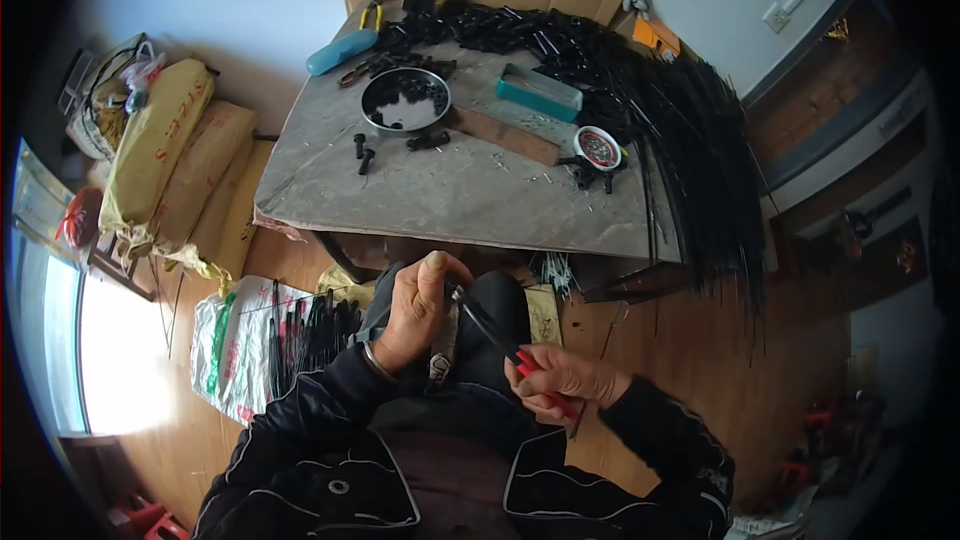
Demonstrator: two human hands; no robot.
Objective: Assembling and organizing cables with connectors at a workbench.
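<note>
A thin black rod (483, 318) is pinched in the left hand (418, 308) – near, below the table edge. Red-handled pliers (535, 375) are gripped in the right hand (560, 378) – jaws at the rod. A round metal bowl (405, 100) is seen far on the grey table (450, 195).

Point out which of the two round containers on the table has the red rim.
The small round dish near the table's right side, beside the long black strips. The other, the larger dark metal bowl further left, has a plain silver rim and holds black parts.
</note>
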